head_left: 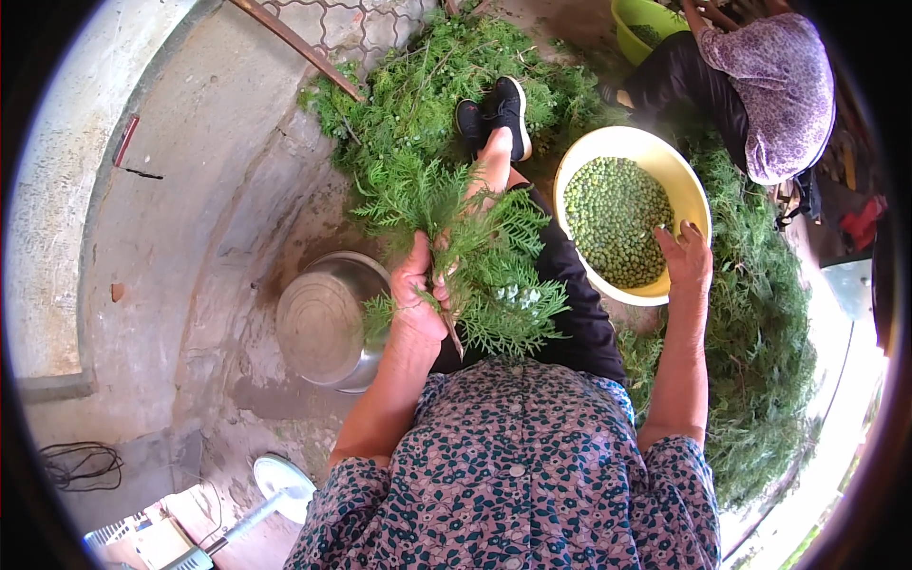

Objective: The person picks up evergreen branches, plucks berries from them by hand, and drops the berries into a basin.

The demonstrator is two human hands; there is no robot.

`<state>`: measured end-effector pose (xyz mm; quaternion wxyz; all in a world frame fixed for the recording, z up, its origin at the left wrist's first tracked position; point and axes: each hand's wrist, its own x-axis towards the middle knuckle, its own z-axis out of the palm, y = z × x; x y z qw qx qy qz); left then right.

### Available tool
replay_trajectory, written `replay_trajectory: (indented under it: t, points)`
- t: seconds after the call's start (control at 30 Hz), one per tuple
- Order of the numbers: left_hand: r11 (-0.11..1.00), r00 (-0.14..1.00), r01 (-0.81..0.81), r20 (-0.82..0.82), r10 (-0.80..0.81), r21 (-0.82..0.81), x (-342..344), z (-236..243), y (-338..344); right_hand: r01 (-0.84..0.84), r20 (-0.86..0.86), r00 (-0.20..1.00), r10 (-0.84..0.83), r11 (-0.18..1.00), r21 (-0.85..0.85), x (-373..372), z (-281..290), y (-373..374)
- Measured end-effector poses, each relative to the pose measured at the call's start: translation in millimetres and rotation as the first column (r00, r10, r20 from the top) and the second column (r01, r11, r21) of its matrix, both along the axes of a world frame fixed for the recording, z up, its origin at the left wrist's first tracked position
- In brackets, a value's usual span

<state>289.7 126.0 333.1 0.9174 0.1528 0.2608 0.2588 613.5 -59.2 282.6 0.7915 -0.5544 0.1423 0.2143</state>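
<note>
My left hand (pixel 418 290) is closed round the stems of a leafy green conifer branch (pixel 508 309), held over my lap. Flat, feathery sprays fan out from it, with a few pale bluish cones (pixel 518 296) among them. My right hand (pixel 688 255) reaches over the right rim of a yellow bucket (pixel 693 180), its fingers apart above the contents. Inside lie many small round green cones (pixel 613 214). Whether a cone touches my right fingertips is hard to make out.
Cut green branches (pixel 418 85) are heaped ahead and along the right (pixel 760 370). An upturned metal pot (pixel 323 328) stands left, by a concrete wall (pixel 161 237). Far right, another person (pixel 774 95) sits by a lime-green basin (pixel 635 19). A fan (pixel 283 486) is at lower left.
</note>
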Motion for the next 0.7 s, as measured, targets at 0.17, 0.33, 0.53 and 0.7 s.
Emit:
replay_trajectory:
  t: [0.17,0.33,0.53,0.7]
  points:
    - [1.000,0.990,0.007,-0.139,-0.009,-0.013,16.0,1.2,-5.3,-0.488,0.450,0.660,0.602,0.799,-0.352,-82.6,61.5,29.6]
    - [1.000,0.953,0.028,-0.303,-0.025,0.006,33.2,17.4,-17.9,-0.699,0.562,0.333,0.757,0.598,-0.393,-142.2,97.1,70.0]
    - [0.991,0.952,0.094,-0.299,-0.062,0.092,36.0,20.3,-31.5,-0.734,0.516,0.282,0.809,0.528,-0.427,-141.5,89.9,89.6]
    - [0.858,0.927,0.273,-0.359,-0.113,0.435,37.9,14.1,-33.6,-0.756,0.365,0.368,0.855,0.504,-0.418,-137.4,88.5,108.9]
